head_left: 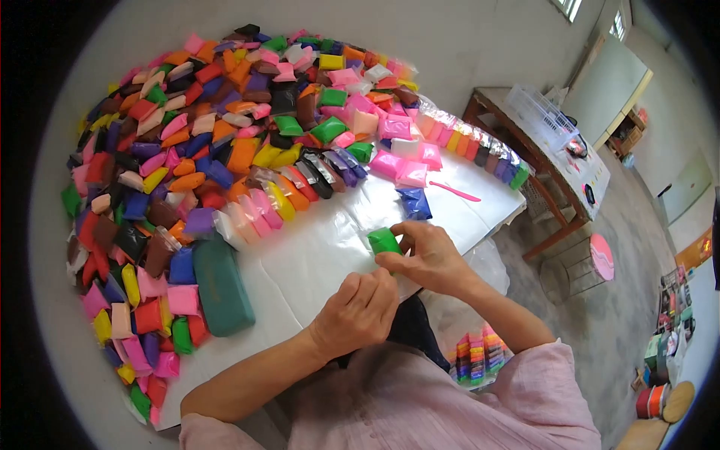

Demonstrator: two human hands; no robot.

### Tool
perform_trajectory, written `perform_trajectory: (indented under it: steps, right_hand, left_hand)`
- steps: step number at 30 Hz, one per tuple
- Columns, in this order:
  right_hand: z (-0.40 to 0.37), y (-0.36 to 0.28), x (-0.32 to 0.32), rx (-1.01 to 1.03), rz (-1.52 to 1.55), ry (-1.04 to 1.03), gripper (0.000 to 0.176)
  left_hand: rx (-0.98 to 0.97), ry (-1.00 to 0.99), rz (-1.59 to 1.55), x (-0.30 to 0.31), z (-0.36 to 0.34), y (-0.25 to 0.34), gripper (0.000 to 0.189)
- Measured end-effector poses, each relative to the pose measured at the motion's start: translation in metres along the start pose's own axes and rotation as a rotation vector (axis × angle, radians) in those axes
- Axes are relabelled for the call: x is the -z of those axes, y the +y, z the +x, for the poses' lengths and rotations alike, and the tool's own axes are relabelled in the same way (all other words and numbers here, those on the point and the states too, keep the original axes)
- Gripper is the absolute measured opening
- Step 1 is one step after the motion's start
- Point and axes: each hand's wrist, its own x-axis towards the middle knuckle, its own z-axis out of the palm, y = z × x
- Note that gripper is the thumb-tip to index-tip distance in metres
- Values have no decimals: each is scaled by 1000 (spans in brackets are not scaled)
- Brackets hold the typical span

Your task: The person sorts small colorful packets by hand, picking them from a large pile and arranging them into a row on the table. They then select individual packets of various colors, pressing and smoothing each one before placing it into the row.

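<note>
My right hand (431, 259) pinches a small green packet (383, 241) between thumb and fingers, above the white tabletop. My left hand (358, 309) is closed just below it, its fingertips near my right thumb; whatever they grip is hidden. A dark blue packet (414, 204) lies on the table just beyond my right hand. Past that are pink packets (411, 174) and a thin pink plastic tool (454, 192). A row of clear-wrapped packets in several colours (300, 184) lies ahead of my hands.
A big heap of coloured packets (180, 176) covers the table's far and left sides. A green case (223, 289) lies at left. Another packet row (469, 144) lines the right edge. Beyond stand a side table (592, 180) and a pink-topped stool (601, 256). A bag of coloured packets (480, 356) sits below.
</note>
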Motion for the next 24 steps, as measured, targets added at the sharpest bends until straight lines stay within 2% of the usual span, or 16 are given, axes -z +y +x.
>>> perform_trajectory:
  steps: [1, 4, 6, 8, 14, 17, 20, 24]
  right_hand:
    - [6, 2, 2, 21, -10, 3, 53]
    - [42, 19, 14, 2, 302, 13, 42]
    - [60, 11, 23, -39, 534, -53, 35]
    - [82, 13, 27, -89, 496, -117, 29]
    - [138, 38, 21, -41, 289, -45, 19]
    - [155, 39, 17, -10, 161, -27, 24]
    - [168, 43, 11, 2, 169, 11, 35]
    - [168, 36, 8, -3, 337, -58, 44]
  left_hand:
    - [12, 19, -14, 1, 1, -1, 18]
    - [66, 3, -50, -3, 0, 0, 19]
    - [99, -33, -92, -5, -1, 0, 20]
    - [138, -50, -146, -8, -3, -1, 22]
    - [215, -71, -270, -13, -7, 0, 22]
    - [236, -84, -307, -14, -7, -1, 18]
    - [250, -93, -336, -15, -6, -2, 16]
    - [277, -116, -367, -16, -7, -1, 16]
